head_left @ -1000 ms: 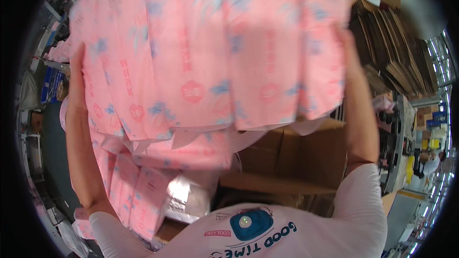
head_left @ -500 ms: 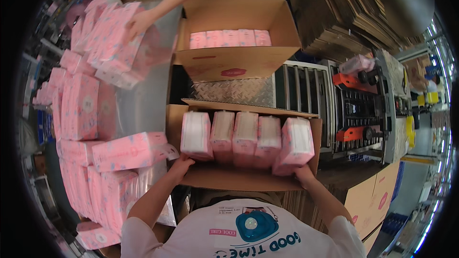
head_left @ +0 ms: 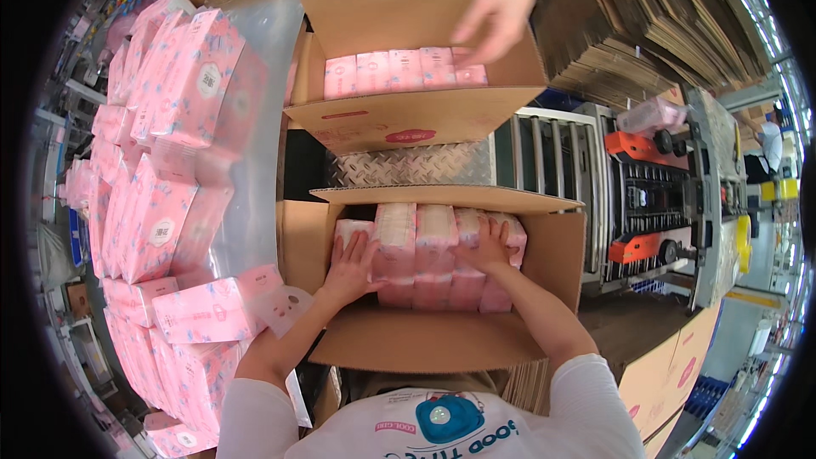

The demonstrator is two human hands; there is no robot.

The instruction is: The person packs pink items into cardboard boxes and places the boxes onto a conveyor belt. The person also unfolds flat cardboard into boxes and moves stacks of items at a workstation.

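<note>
A row of pink tissue packs (head_left: 434, 240) with pale ends facing up sits down inside the near open carton (head_left: 357, 342). My left hand (head_left: 350, 268) lies with fingers extended over the leftmost pack. My right hand (head_left: 491, 248) rests with spread fingers across the tops of the packs at the right end. Neither hand is wrapped round a pack. Beyond this carton stands a second open carton (head_left: 408, 119) holding a similar row of pink packs (head_left: 391, 70). Another person's hand (head_left: 497, 24), slightly blurred, hovers over its right end.
At left, stacked pink packs (head_left: 178, 76) cover much of a grey sheet-topped table (head_left: 259, 119); one multi-pack (head_left: 208, 309) lies close to my left forearm. Flattened cartons (head_left: 646, 25) are piled at far right. A roller conveyor (head_left: 548, 153) and an orange-and-black machine (head_left: 637, 195) stand at right.
The row of packs has gone lower into the near carton. My hands have moved from the row's outer ends onto its top. The other person's hand went from the left pile to the far carton.
</note>
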